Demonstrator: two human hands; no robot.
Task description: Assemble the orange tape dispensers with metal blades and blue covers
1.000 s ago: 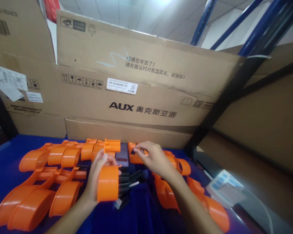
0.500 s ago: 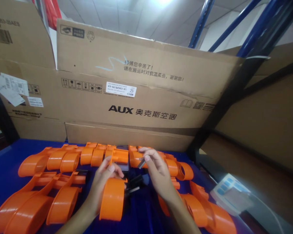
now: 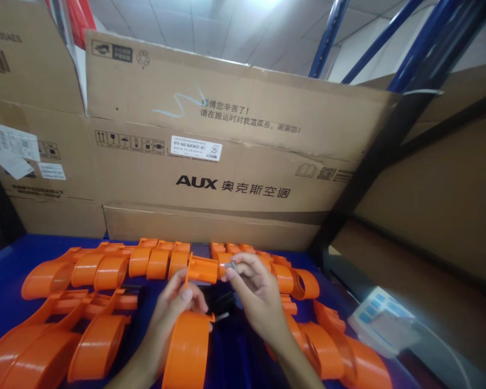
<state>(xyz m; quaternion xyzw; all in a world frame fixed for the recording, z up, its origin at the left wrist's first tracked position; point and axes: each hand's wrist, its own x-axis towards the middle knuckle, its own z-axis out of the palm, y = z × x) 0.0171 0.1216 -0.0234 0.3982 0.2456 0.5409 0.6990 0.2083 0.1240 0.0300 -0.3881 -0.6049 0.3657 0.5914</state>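
Observation:
My left hand is closed round an orange plastic tape dispenser, its wide ring hanging low and its block-like upper end raised above my fingers. Pinched in my right hand is a small grey metal piece, close to the right end of that upper block. I cannot tell whether the two touch. Below and between my hands lie dark parts, partly hidden, with a thin light-coloured strip among them.
More orange dispensers stand in rows on the blue surface, left and right. A large cardboard sheet closes off the back. At the right sit a white device with blue keys and a dark rack post.
My right hand has brought the grey metal piece leftward and up, close to the block's end. The dispenser in my left hand has shifted slightly right and down.

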